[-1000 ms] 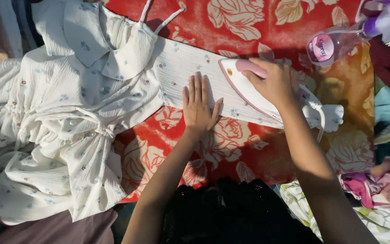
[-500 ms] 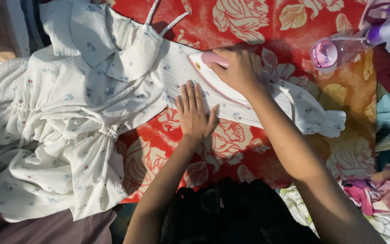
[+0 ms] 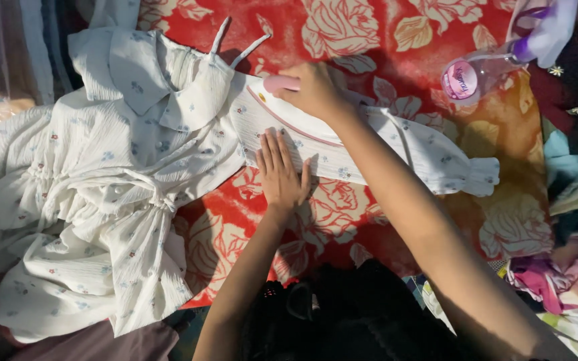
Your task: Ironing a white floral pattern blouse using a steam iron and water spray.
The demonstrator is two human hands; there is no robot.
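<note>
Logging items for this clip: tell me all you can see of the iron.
The iron is white with a pink handle and a thin pink line along its side, plastic by its look. It lies flat on the sleeve of a white dress, its tip pointing toward the collar. The right hand grips the handle and hides most of it. The left hand presses the sleeve just beside it. No cord or soleplate shows.

Right hand (image 3: pixel 316 90) gripping iron (image 3: pixel 289 107), left hand (image 3: pixel 281 172) flat on white dress sleeve (image 3: pixel 429 155)
</note>
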